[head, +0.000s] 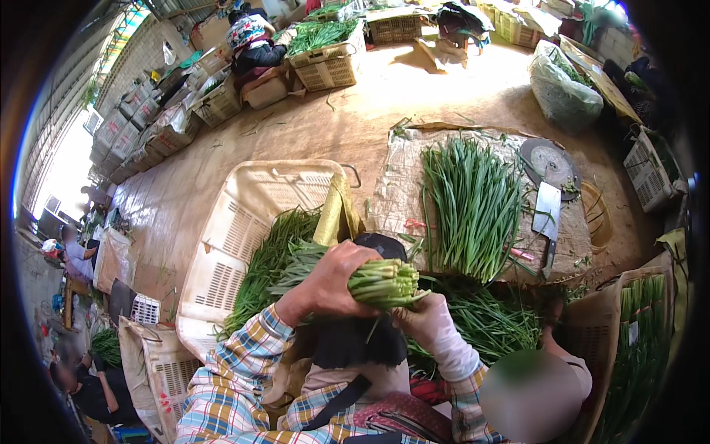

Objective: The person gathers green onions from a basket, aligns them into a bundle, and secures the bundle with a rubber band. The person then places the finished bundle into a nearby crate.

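My left hand [335,280] grips a thick bundle of leafy green stalks, probably garlic chives [385,282], above my lap. Their pale butt ends point right, and the leaves trail left over a beige plastic crate [208,277]. At the butt ends, my right hand [427,319], in a white wrist covering, pinches a stalk at the bundle's lower edge. More loose greens [277,258] lie inside the crate. On a sheet-covered board ahead [396,177] rests a spread pile of greens [471,205]. A cleaver [546,216] with a dark handle lies to its right.
A dark round disc [551,161] sits beyond the cleaver. Loose greens [488,316] lie below the board. At right, a crate [591,333] holds tied bundles [638,333]. A person [566,372] is close on my right. Another person [255,44] sits by a filled crate [327,64].
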### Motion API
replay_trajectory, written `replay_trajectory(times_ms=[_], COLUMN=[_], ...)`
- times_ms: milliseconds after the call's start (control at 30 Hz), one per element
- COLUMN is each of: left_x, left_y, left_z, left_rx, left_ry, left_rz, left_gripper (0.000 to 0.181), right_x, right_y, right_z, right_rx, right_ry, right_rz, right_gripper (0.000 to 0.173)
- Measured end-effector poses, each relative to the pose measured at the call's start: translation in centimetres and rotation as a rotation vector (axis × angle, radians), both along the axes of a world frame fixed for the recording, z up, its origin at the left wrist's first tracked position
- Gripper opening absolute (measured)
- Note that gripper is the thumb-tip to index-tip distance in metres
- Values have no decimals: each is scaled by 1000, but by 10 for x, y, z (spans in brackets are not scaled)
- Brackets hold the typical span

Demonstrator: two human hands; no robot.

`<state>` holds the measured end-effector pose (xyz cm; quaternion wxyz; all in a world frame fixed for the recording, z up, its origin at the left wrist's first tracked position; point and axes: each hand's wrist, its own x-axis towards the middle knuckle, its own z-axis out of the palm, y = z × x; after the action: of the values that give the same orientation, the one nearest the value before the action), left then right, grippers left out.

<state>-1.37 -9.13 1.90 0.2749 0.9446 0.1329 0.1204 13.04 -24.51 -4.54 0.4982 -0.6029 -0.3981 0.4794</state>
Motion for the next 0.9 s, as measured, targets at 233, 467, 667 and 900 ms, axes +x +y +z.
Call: replay_trajectory(times_ms=[233,467,667,900], left_x=[0,3,2,5], left_y=[-21,-12,-17,-21], left_z=[-11,-7,-2,6], left_rx=[258,224,232,157], left_ry=[-19,-74,-22,18], left_rz=[86,40,11,95], left_gripper=[67,54,53,51], right_x=[7,95,46,31], right_y=[-9,-105,-65,-43], right_z=[-10,-62,12,5], right_rx=[-176,-446,290,-21], right_ry=[196,-448,-644,423], right_rz=[-42,-340,-361,-163], right_gripper=[10,22,53,39])
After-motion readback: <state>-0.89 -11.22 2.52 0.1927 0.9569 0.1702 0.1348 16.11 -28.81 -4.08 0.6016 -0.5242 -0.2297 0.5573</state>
